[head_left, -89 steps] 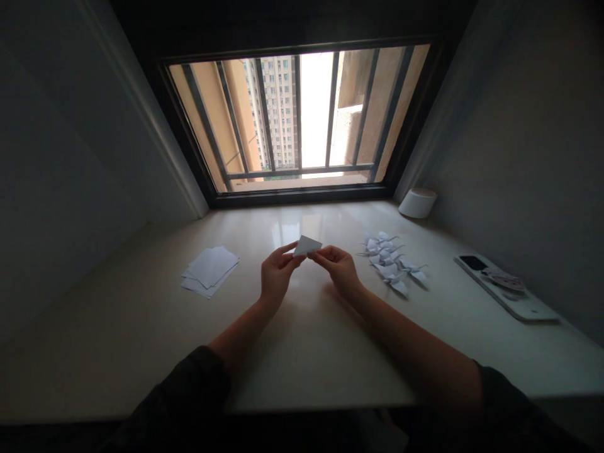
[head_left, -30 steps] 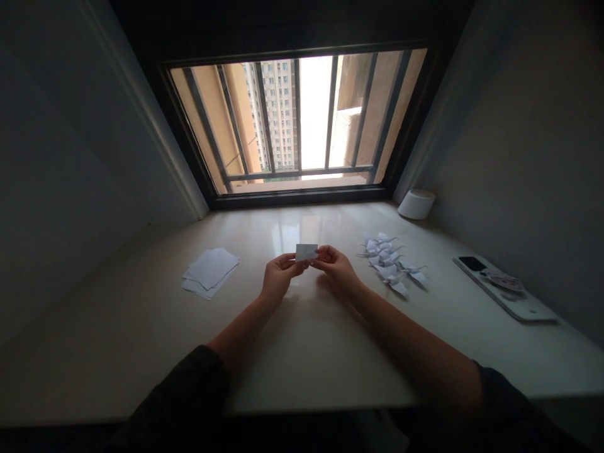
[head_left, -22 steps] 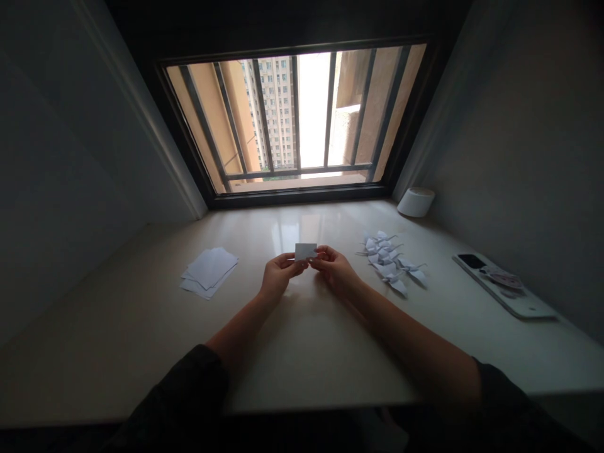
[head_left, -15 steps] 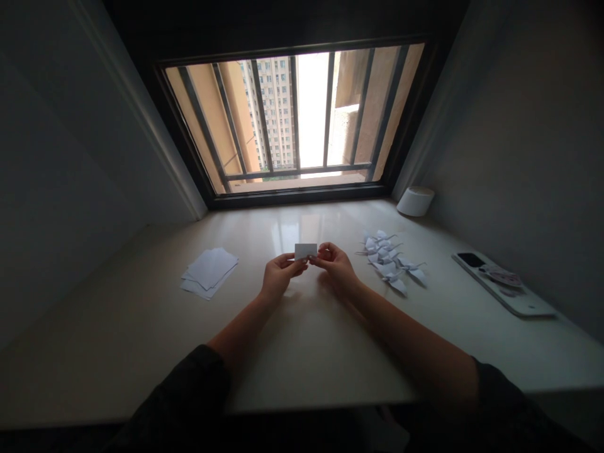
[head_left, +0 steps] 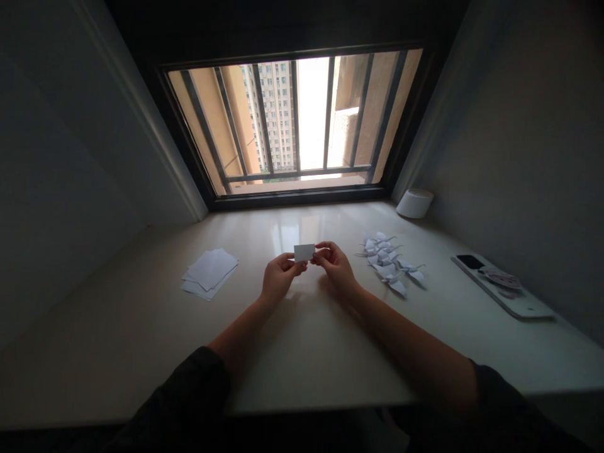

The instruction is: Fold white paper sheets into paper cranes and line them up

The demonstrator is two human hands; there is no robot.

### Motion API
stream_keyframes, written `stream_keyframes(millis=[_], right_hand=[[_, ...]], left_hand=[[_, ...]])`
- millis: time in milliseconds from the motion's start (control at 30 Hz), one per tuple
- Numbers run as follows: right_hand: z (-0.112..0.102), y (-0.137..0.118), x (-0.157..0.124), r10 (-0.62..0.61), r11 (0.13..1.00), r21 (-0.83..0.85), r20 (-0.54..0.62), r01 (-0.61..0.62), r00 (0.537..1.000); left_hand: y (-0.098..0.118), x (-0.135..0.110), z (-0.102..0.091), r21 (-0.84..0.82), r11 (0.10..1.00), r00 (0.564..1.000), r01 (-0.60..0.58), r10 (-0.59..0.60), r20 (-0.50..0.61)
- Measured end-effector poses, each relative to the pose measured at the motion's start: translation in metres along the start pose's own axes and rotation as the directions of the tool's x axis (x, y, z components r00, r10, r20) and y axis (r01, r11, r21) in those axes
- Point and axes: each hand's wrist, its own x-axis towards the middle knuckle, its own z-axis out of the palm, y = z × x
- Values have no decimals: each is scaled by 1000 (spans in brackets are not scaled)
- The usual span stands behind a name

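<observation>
A small folded piece of white paper (head_left: 304, 252) is held up between both hands over the middle of the pale sill. My left hand (head_left: 280, 274) pinches its lower left side between thumb and fingers. At the right edge, my right hand (head_left: 336, 267) grips it with thumb and forefinger. To the left lies a loose stack of white paper sheets (head_left: 212, 270). Several folded white paper cranes (head_left: 384, 259) sit in a cluster to the right of my right hand.
A phone (head_left: 528, 304) in a pale case, with a ring-like grip on its back, lies at the right. By the window corner stands a white cylinder (head_left: 414, 204). The barred window (head_left: 302, 201) closes off the back of the pale sill (head_left: 302, 358).
My right thumb and fingers have shifted slightly on the paper's right edge, and more of the paper's face shows. The sheets, cranes and phone have stayed in place.
</observation>
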Motion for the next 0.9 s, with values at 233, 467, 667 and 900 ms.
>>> stream_keyframes(millis=[233, 467, 667, 900], right_hand=[[-6, -22, -5, -313, 745, -531, 258, 405, 914], [-13, -30, -3, -256, 543, -653, 470, 528, 845], [-7, -26, -9, -265, 642, -624, 365, 446, 892], [-5, -19, -8, -220, 853, -387, 339, 349, 915]], left_hand=[[6, -2, -3, 192, 981, 997, -13, -2, 77], [6, -1, -4, 190, 981, 998, -28, 15, 68], [0, 2, -7, 128, 991, 999, 40, -42, 9], [-1, 8, -6, -217, 972, 983, 95, -126, -133]])
